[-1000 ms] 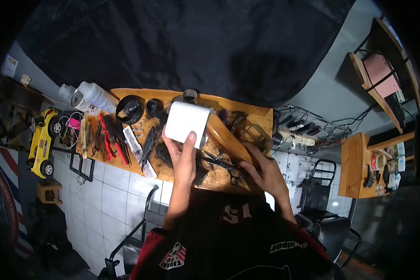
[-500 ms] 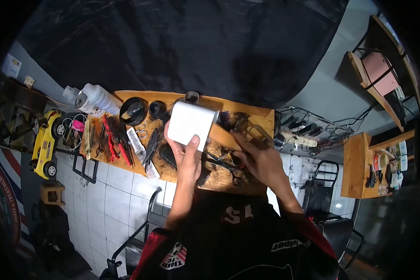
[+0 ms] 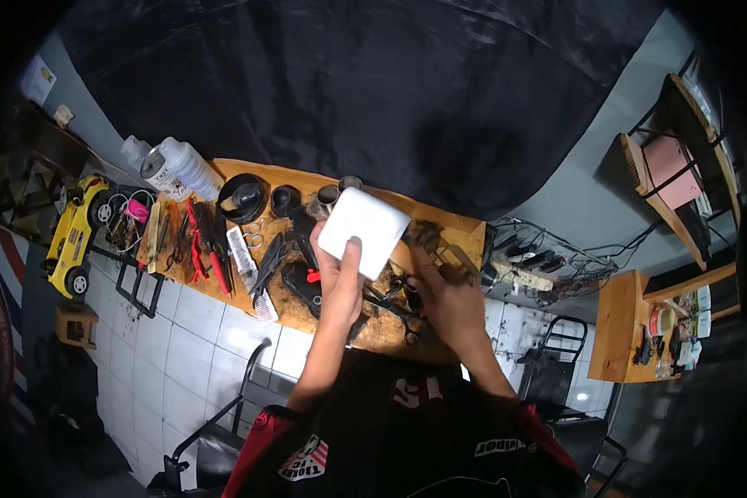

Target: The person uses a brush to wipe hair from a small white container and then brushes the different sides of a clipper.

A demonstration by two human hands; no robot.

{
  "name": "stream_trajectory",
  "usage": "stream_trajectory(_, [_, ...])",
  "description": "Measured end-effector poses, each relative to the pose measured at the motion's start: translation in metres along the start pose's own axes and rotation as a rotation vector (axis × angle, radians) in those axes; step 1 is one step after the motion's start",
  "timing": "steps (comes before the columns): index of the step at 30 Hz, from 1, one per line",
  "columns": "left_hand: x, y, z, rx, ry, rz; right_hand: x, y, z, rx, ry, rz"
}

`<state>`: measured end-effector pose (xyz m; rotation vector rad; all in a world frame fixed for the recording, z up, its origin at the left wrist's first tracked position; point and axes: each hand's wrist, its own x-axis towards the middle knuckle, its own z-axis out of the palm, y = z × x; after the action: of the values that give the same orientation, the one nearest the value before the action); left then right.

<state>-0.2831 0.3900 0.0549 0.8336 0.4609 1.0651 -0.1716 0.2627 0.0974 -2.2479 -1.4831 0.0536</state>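
Note:
My left hand [image 3: 338,286] is closed around a smooth white block-shaped object [image 3: 363,232], its thumb pressed on the near face; the kind of object does not show. My right hand [image 3: 454,311] is closed at the end of a brown, flat, wood-coloured piece [image 3: 401,258]. Much of this piece is hidden behind the white object. Both hands are above a cluttered wooden tabletop [image 3: 303,325]. Scissors [image 3: 408,332] lie below, between the hands, and black hair clippers [image 3: 301,286] rest left of my left wrist.
Leftward on the table are a white comb [image 3: 245,270], red-handled tools [image 3: 218,274], a black bowl [image 3: 242,197] and bottles [image 3: 174,170]. A yellow toy car [image 3: 76,236] stands at far left. Cables [image 3: 589,241] hang at right; a chair [image 3: 216,448] stands below.
The white object has tilted and shifted slightly right, covering more of the brown piece. My right hand has moved slightly down. The whole view has turned a little.

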Motion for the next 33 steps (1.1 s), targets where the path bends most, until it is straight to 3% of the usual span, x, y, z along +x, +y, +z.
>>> stream_trajectory(4, [-0.004,0.013,0.008,0.021,0.086,-0.089,-0.006,0.004,0.000,0.144,-0.129,-0.052])
stream_trajectory(7, [-0.003,0.012,0.002,0.091,0.069,-0.057,-0.006,0.001,-0.005,0.186,0.005,-0.080])
stream_trajectory(10, [-0.002,0.007,-0.003,0.128,0.043,-0.028,-0.003,0.002,-0.001,0.021,0.100,-0.016])
stream_trajectory(16, [0.001,0.010,0.008,0.126,0.037,-0.026,-0.006,0.014,0.008,0.133,0.137,-0.197])
stream_trajectory(20, [0.013,0.018,0.016,0.142,0.052,-0.037,0.001,0.006,0.002,0.130,0.233,-0.127])
stream_trajectory(22, [0.018,0.024,0.016,0.223,-0.021,-0.009,0.009,0.006,0.001,0.150,0.246,-0.075])
stream_trajectory(25, [0.027,0.026,0.014,0.290,-0.104,0.080,0.008,0.014,0.000,0.185,0.107,-0.122])
stream_trajectory(28, [0.030,0.023,0.012,0.236,-0.090,0.145,0.002,0.007,-0.016,0.273,0.053,-0.190])
stream_trajectory(33, [0.025,0.022,0.023,0.351,-0.110,0.262,0.006,0.008,-0.003,0.251,0.258,-0.028])
